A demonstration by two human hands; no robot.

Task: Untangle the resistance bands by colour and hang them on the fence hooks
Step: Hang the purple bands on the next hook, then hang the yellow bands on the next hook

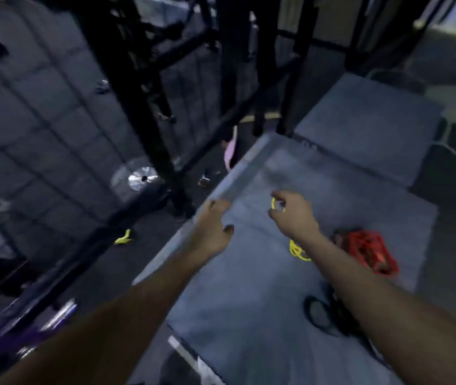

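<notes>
Right hand [293, 215]: pinching yellow band [274, 204]
Left hand [211, 229]: relaxed, empty
Band: light, limp; best gripped mid-loop

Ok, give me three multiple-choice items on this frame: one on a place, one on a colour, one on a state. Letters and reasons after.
1. Where does the red bundle of bands lie?
A. on the grey mat, to the right of the right forearm
B. on a fence hook
C. in the left hand

2. What colour is the band pinched in the right hand?
A. purple
B. yellow
C. black

3. What is the left hand doing?
A. gripping a black band
B. pulling at a red band
C. holding nothing, fingers spread by the mat's left edge

Answers:
1 A, the red bundle rests on the mat beside that forearm.
2 B, a yellow loop shows between thumb and fingers, with more yellow band under the wrist.
3 C, no band shows in its grip.
</notes>
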